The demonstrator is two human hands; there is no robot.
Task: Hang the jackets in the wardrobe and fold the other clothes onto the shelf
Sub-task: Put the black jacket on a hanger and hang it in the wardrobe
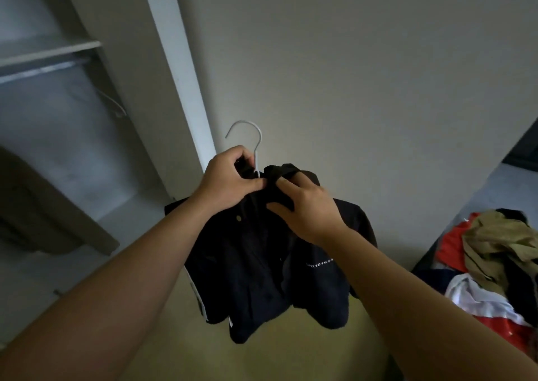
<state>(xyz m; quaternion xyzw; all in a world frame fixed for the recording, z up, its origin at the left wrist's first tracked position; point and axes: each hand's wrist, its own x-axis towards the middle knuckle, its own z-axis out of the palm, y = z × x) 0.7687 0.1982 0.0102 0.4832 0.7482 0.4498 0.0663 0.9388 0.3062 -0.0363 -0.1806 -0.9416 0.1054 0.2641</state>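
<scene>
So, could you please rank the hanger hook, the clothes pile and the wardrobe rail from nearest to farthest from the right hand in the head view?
1. Hanger hook: just up and left of the right hand, above the jacket it grips.
2. Clothes pile: low on the right.
3. Wardrobe rail: far upper left.

The only words to read are small white letters on the front of the dark jacket (262, 264), low on its right side, that look like "UG 1019 SS", with the end of the line hidden behind an arm.
</scene>
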